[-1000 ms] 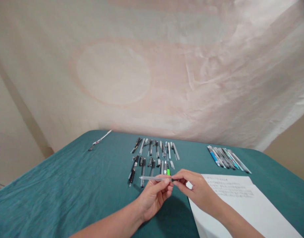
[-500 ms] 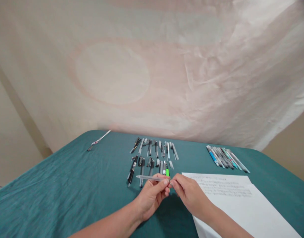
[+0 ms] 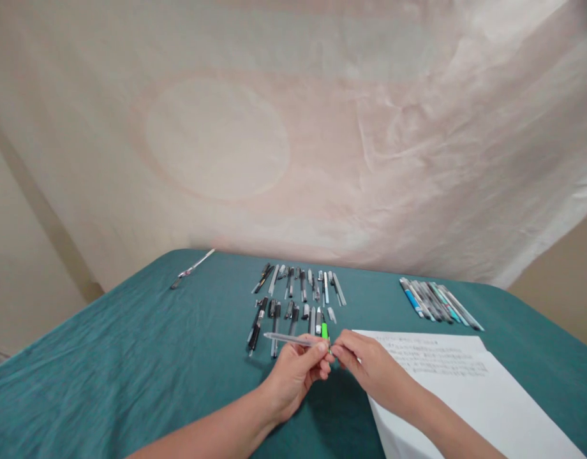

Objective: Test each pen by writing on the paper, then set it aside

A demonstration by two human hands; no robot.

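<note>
My left hand (image 3: pixel 298 370) is closed around a clear pen barrel (image 3: pixel 288 338), which points left and tilts slightly up at its free end. At the barrel's right end, my right hand (image 3: pixel 363 360) pinches with thumb and fingertips close to the left fingers. What sits between those fingertips is too small to make out. Just beyond the hands lies a bright green pen part (image 3: pixel 325 331), its lower portion hidden by the fingers. A row of dismantled pens and caps (image 3: pixel 275 328) lies on the cloth behind, including dark barrels and grey caps.
Farther back is a second row of pens and caps (image 3: pixel 303 285). To the right, several pens lie side by side in a group (image 3: pixel 439 303). White paper with handwriting (image 3: pixel 466 408) lies under my right forearm. A long thin item (image 3: pixel 193 268) rests at the far left of the green tablecloth (image 3: pixel 131 357).
My right hand has shifted very slightly right, away from the barrel's end. The left hand keeps its hold, and the barrel's free end has risen a little.
</note>
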